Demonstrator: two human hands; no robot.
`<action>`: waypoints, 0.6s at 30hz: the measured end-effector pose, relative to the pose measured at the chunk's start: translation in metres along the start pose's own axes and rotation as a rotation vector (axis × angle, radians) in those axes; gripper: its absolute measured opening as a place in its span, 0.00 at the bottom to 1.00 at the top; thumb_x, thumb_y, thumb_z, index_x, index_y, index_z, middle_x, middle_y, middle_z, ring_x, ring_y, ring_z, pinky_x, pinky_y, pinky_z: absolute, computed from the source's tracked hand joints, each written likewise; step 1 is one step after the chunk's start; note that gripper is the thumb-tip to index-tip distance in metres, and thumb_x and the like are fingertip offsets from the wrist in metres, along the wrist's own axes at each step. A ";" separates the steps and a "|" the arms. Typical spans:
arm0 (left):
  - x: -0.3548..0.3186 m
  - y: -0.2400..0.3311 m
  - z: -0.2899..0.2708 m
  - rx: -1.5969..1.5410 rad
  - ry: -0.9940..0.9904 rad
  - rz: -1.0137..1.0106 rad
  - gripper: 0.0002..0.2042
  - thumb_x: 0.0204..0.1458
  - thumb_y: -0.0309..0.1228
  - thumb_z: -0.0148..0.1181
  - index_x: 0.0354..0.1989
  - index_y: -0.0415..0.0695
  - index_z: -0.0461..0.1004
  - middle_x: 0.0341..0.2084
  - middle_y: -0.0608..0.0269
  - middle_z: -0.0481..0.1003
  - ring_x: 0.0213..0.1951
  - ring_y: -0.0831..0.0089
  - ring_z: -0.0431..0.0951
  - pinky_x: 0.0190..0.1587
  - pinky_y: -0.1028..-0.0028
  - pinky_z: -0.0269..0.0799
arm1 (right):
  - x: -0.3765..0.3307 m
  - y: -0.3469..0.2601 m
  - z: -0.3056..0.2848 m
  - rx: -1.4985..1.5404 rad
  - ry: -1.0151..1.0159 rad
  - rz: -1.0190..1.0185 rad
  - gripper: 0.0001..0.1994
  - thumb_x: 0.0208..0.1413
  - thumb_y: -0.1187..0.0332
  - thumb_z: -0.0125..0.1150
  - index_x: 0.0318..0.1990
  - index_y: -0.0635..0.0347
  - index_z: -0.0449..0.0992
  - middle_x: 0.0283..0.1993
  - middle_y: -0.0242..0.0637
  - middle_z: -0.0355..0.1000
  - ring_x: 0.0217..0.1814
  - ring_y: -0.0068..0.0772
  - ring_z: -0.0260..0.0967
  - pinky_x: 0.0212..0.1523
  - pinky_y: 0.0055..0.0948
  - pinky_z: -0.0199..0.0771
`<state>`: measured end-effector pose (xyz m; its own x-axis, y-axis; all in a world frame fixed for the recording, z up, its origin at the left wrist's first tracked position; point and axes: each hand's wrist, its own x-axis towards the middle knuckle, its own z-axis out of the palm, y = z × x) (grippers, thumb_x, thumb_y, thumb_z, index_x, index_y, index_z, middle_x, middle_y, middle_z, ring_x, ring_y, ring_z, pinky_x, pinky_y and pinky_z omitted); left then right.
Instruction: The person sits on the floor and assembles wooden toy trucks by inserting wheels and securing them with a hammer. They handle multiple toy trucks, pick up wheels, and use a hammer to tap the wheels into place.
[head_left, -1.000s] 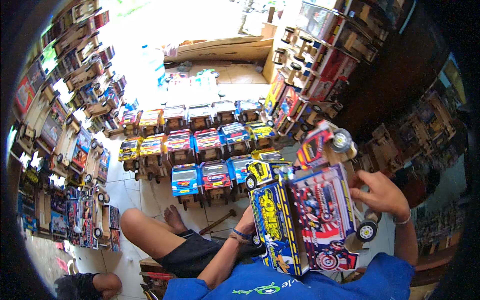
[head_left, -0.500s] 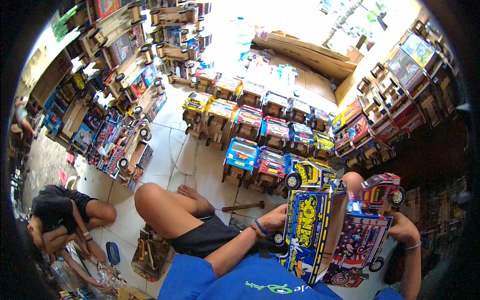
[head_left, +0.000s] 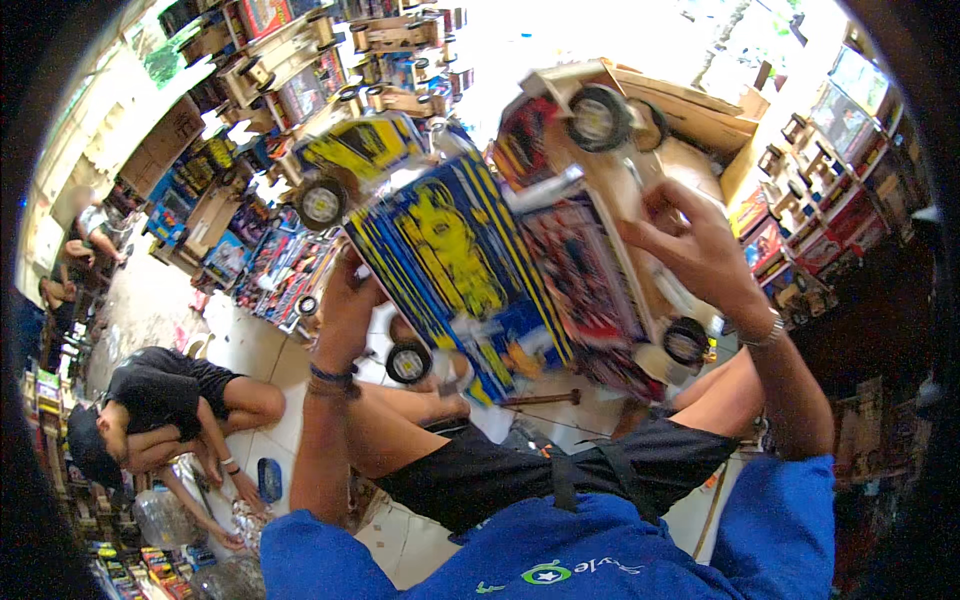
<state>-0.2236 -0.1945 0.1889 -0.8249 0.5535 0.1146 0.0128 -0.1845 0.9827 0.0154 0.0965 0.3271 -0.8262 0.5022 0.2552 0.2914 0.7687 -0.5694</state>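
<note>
Two toy trucks are raised side by side in front of me, tilted and slightly blurred. My left hand (head_left: 346,310) grips the near-left side of the blue and yellow toy truck (head_left: 445,265); its fingers are partly hidden behind the body. On the other side, my right hand (head_left: 705,250) grips the edge of the red toy truck (head_left: 585,275), beside its bare wooden underside. The trucks' long sides touch or nearly touch, and their black wheels stick outward.
Stacked toy trucks (head_left: 285,265) rise on the left, with more (head_left: 800,215) on the right. A hammer (head_left: 545,399) lies on the tiled floor beyond my crossed legs. At the left, another person (head_left: 170,400) sits bent over near a blue oval dish (head_left: 268,480) and clear plastic bottles (head_left: 165,520).
Both hands have lifted the two trucks from my right side to up in front of me, tilting them. My right hand now shows beside the red truck's underside; my view has shifted.
</note>
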 end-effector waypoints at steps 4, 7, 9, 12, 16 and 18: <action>0.024 0.039 -0.048 0.410 0.096 0.376 0.15 0.52 0.20 0.64 0.49 0.36 0.73 0.41 0.59 0.77 0.37 0.68 0.81 0.41 0.72 0.80 | 0.032 -0.009 0.102 0.189 0.295 -0.202 0.18 0.49 0.61 0.71 0.37 0.65 0.72 0.35 0.48 0.72 0.37 0.48 0.72 0.41 0.43 0.73; 0.036 0.021 -0.077 0.693 0.172 0.355 0.14 0.49 0.23 0.68 0.44 0.36 0.74 0.37 0.59 0.78 0.33 0.70 0.81 0.37 0.71 0.80 | 0.041 -0.012 0.183 0.256 0.423 -0.162 0.18 0.49 0.65 0.70 0.42 0.66 0.72 0.41 0.52 0.71 0.41 0.52 0.72 0.41 0.45 0.74; 0.042 -0.018 -0.095 0.609 0.225 0.259 0.17 0.46 0.29 0.71 0.43 0.36 0.75 0.40 0.55 0.79 0.35 0.70 0.81 0.38 0.68 0.78 | 0.039 -0.013 0.234 0.414 0.442 -0.073 0.21 0.49 0.66 0.70 0.48 0.66 0.72 0.45 0.53 0.72 0.45 0.55 0.73 0.44 0.44 0.75; 0.056 -0.091 -0.133 0.940 0.211 0.526 0.22 0.45 0.34 0.72 0.47 0.35 0.75 0.45 0.47 0.78 0.47 0.56 0.78 0.51 0.59 0.72 | 0.029 -0.010 0.300 0.469 0.514 0.069 0.25 0.47 0.69 0.72 0.53 0.66 0.72 0.48 0.52 0.73 0.49 0.58 0.72 0.49 0.44 0.75; 0.060 -0.187 -0.163 1.183 0.191 0.443 0.23 0.45 0.35 0.72 0.48 0.35 0.75 0.45 0.45 0.78 0.51 0.53 0.77 0.54 0.58 0.69 | 0.010 0.000 0.376 0.524 0.519 0.398 0.25 0.47 0.67 0.72 0.53 0.65 0.72 0.48 0.52 0.72 0.49 0.60 0.71 0.48 0.45 0.74; 0.059 -0.223 -0.163 1.041 0.153 0.268 0.22 0.45 0.35 0.72 0.47 0.35 0.76 0.45 0.46 0.79 0.50 0.53 0.77 0.54 0.58 0.70 | 0.000 0.008 0.408 0.526 0.585 0.427 0.24 0.47 0.67 0.71 0.52 0.65 0.72 0.48 0.53 0.71 0.50 0.61 0.69 0.50 0.47 0.71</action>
<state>-0.3674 -0.2532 -0.0473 -0.7850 0.4769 0.3953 0.6162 0.5353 0.5778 -0.1790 -0.0584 0.0038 -0.2777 0.9363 0.2152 0.1406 0.2612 -0.9550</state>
